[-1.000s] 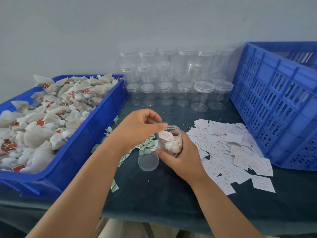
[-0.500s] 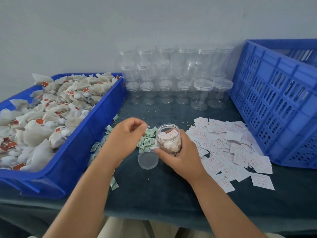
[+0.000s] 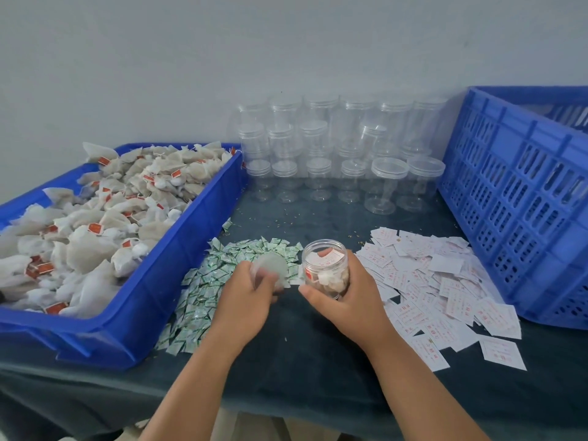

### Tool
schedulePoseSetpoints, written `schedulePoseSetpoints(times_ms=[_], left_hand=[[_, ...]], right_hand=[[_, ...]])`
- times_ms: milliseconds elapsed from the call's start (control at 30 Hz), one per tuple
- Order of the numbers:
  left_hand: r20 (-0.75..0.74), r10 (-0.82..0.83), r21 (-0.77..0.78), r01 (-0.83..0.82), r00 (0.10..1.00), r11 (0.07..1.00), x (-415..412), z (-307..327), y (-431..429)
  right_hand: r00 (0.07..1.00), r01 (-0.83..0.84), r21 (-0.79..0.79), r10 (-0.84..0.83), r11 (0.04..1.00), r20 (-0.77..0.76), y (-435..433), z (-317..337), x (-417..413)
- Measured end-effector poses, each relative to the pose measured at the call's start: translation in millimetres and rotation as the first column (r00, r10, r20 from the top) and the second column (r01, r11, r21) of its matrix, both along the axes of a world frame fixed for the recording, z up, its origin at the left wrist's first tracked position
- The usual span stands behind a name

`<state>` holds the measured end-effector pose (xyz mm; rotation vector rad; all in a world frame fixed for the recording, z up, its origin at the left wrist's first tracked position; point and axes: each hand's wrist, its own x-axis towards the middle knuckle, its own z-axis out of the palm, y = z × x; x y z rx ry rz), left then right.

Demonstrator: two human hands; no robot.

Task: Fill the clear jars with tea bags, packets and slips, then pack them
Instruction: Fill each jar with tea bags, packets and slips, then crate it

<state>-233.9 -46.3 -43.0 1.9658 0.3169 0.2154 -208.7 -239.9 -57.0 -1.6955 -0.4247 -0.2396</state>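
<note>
A bench [image 3: 302,361] draped in dark teal cloth carries the whole scene. At 9 o'clock, a shallow blue plastic tray [image 3: 178,281] with smooth solid walls is heaped with soft, gauzy white tea bags [image 3: 95,237], many with small red tags. At 3 o'clock stands a taller blue crate [image 3: 515,218], its rigid walls pierced by rows of slots. At 12 o'clock, against the pale wall, empty jars [image 3: 334,148] of clear plastic are stacked in tiers, round, with screw-on lids.

Flat white paper slips [image 3: 445,291] printed in red lie scattered from the centre toward 4 o'clock. Small glossy green-and-white packets [image 3: 203,291] spread in a loose drift from the centre toward 7 o'clock, along the tray's wall.

At the centre, the right hand [image 3: 346,300] wraps around the side of a filled jar [image 3: 324,268], holding it upright with its mouth uncovered. Through its clear wall show crumpled white tea bags, with a red-printed slip lying on top. Just beside it at 9 o'clock, the left hand [image 3: 245,300] grips a round, translucent lid [image 3: 272,267], tilted and blurred, apart from the jar's mouth.
</note>
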Motion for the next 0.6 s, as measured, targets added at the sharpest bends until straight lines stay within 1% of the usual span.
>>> schedulePoseSetpoints(times_ms=[33,67,100,133,167,200,233,267,300,367,433,533,600], left_hand=[[0.034,-0.038,-0.178,0.044,0.999,0.983,1.5,7.2,-1.5],[0.09,-0.086,-0.276,0.107,0.992,0.955,2.7,12.8,-1.8],[0.141,-0.15,-0.269,0.184,0.979,0.946,2.3,18.4,-1.6],[0.174,-0.221,-0.195,0.253,0.96,0.948,1.3,23.6,-1.3],[0.182,-0.299,-0.079,0.317,0.937,0.945,-0.4,27.9,-0.9],[0.156,-0.367,0.068,0.361,0.917,0.93,-3.8,31.5,-0.6],[0.123,-0.416,0.218,0.384,0.901,0.897,-7.5,34.0,-0.7],[0.095,-0.442,0.331,0.39,0.892,0.859,-10.2,35.6,-2.1],[0.068,-0.45,0.406,0.388,0.89,0.828,-11.7,36.3,-5.0],[0.032,-0.438,0.492,0.368,0.898,0.789,-13.1,39.9,-13.7],[0.031,-0.393,0.572,0.307,0.919,0.761,-13.0,44.7,-22.1],[0.006,-0.313,0.657,0.232,0.95,0.717,-12.2,48.1,-31.1],[-0.041,-0.266,0.723,0.212,0.963,0.658,-12.9,45.7,-37.8]], right_hand=[[1.0,-0.021,-0.02,0.021,1.0,-0.008,0.8,0.1,-1.1],[0.999,-0.04,-0.051,0.039,0.998,-0.018,1.3,0.1,-1.9],[0.998,-0.055,-0.089,0.053,0.994,-0.024,1.8,0.0,-1.8],[0.998,-0.066,-0.127,0.063,0.99,-0.023,2.2,-0.3,-1.4],[0.997,-0.071,-0.152,0.069,0.986,-0.019,2.7,-0.5,-0.9],[0.997,-0.072,-0.159,0.071,0.985,-0.013,3.3,-0.5,-0.9],[0.998,-0.07,-0.158,0.07,0.985,-0.006,3.8,-0.2,-0.9],[0.998,-0.064,-0.162,0.066,0.985,0.006,4.4,-0.1,-1.1],[0.998,-0.059,-0.178,0.064,0.982,0.023,4.8,-0.2,-1.1],[0.996,-0.064,-0.224,0.076,0.973,0.047,5.3,-1.1,-0.9],[0.995,-0.074,-0.244,0.089,0.967,0.052,5.3,-2.7,-0.2],[0.998,-0.031,-0.285,0.046,0.958,0.048,5.7,-4.7,0.6],[0.998,-0.04,-0.285,0.051,0.958,0.031,6.8,-5.7,-0.1]])
